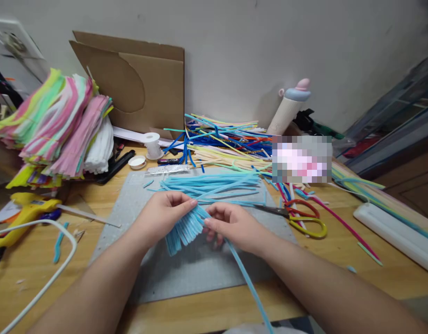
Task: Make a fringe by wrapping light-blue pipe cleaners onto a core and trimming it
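Over the grey mat (186,278), my left hand (165,213) grips a fringe of short blue pipe cleaners (186,229) by its upper edge. My right hand (231,225) pinches at the fringe's right end, where a long blue strand (247,278) runs out below the fingers toward the bottom edge. Both hands are close together and the fringe hangs down between them. Behind them, a pile of loose blue pipe cleaners (214,185) lies across the mat. Scissors (308,218) with red and yellow handles rest at the mat's right edge.
A yellow glue gun (22,213) and white cable (66,266) are at left, below bundled coloured pipe cleaners (61,125). Cardboard (161,88) leans on the wall. A spool (152,144), bottle (287,109) and mixed pipe cleaners (228,139) stand or lie behind; a white bar (391,232) is right.
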Demonstrator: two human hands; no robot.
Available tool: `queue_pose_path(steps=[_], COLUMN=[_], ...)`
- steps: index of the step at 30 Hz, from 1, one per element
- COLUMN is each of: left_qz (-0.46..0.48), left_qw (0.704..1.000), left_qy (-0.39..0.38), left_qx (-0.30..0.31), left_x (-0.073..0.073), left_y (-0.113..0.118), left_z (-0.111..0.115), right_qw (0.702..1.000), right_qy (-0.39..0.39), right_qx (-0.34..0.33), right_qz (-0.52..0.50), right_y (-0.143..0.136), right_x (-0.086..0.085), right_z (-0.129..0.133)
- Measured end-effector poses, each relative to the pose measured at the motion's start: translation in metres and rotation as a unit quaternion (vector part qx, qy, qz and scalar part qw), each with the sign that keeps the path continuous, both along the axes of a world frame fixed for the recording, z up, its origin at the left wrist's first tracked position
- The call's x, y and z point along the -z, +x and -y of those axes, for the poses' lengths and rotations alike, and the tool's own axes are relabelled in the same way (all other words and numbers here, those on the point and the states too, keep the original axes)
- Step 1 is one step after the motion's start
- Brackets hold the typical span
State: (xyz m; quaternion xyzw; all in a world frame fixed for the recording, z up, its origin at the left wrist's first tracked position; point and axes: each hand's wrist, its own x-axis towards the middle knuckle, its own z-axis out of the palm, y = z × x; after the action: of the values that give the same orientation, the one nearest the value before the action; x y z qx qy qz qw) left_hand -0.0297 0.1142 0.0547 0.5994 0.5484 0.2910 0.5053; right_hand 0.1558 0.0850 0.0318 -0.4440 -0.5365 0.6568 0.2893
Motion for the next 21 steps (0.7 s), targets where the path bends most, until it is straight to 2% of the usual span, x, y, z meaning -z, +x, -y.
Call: queue_pose_path(steps=[5, 9, 13, 15, 17, 19, 21], left_qz=[-0.047, -0.097, -0.092, -0.086, -0.093, -0.105, -0.112], left_qw=[0.997, 0.988, 0.985, 0.986, 0.984, 0.979, 0.974], left_qy=[0.052, 0.123, 0.141, 0.141, 0.148, 0.164, 0.178], left_qx=[0.006, -0.016, -0.030, -0.037, -0.044, -0.059, -0.079], left_x=[0.010, 0.014, 0.016, 0.016, 0.016, 0.015, 0.015], left_y=[0.002, 0.004, 0.007, 0.008, 0.009, 0.008, 0.007], left_z=[-0.002, -0.002, 0.000, 0.002, 0.003, 0.004, 0.003], right_qw=[0.996, 0.986, 0.979, 0.988, 0.998, 0.998, 0.991], right_qy=[-0.046, -0.107, -0.138, -0.106, -0.037, 0.050, 0.102], right_qx=[-0.006, -0.007, -0.012, -0.022, -0.026, 0.004, 0.042], right_qz=[-0.071, -0.128, -0.150, -0.111, -0.036, 0.042, 0.071], right_y=[0.001, 0.005, 0.003, 0.001, 0.001, 0.001, 0.002], right_x=[0.010, 0.010, 0.009, 0.010, 0.013, 0.016, 0.018], right_z=[-0.007, -0.009, -0.007, -0.006, -0.007, -0.009, -0.011])
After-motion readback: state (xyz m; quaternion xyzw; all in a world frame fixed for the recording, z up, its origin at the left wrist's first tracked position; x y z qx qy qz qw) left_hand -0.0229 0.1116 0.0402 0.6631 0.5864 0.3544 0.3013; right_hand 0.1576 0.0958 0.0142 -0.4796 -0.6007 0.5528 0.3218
